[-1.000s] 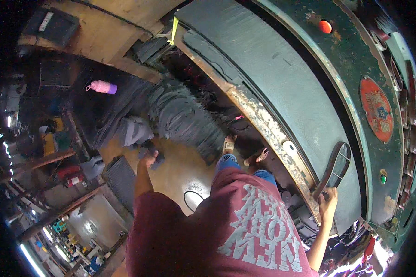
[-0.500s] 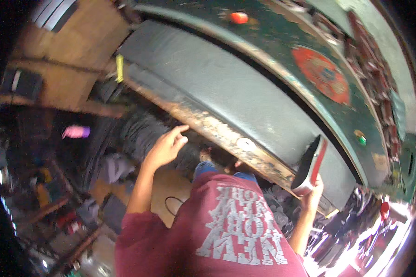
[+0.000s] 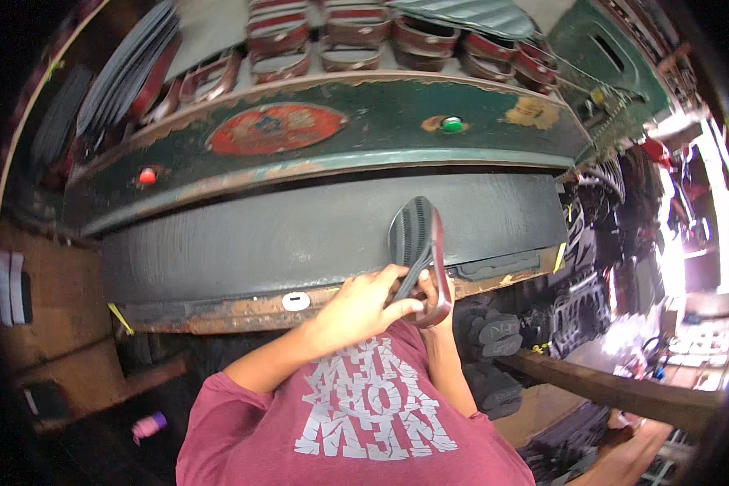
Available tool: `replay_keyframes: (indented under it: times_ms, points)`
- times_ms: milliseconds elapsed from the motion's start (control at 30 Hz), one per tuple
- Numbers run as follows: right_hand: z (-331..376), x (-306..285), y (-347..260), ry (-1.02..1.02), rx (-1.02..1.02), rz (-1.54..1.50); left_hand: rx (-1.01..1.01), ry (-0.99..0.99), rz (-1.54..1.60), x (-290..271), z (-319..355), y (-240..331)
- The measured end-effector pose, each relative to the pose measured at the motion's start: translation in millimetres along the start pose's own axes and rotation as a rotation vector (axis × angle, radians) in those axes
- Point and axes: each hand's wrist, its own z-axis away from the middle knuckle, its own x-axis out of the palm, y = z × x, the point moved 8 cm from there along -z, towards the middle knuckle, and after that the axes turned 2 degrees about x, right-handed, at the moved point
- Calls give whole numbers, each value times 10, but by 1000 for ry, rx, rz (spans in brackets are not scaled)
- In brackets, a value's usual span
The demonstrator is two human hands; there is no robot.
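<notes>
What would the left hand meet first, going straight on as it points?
The black-ribbed, dark-red-rimmed, sole-shaped piece, held in the right hand. The left hand looks to be right at its lower part, though depth leaves actual contact uncertain.

Board: before the person, ledge (image 3: 235,314) on its near side
Die (image 3: 417,231): over the board (image 3: 259,239)'s right half, near end at the left hand (image 3: 360,304) and right hand (image 3: 426,283)
Beam (image 3: 381,117): behind the board
Plate (image 3: 277,130): on the beam, between two buttons (image 3: 452,125)
Shelf dies (image 3: 280,58): in a row behind the beam
Bottle (image 3: 148,427): left, below ledge level
Timber (image 3: 624,391): right of the person
</notes>
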Motion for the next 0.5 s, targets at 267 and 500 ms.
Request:
replay_keyframes:
  times_ms: [267, 500]
  points:
    - [-10, -249, -331, -233, 250, -187, 90, 11, -509, -605, -65, 390]
    - [-27, -1182, -1347, -202, -124, 488, 120, 626, -414, -2862, 360, 1213]
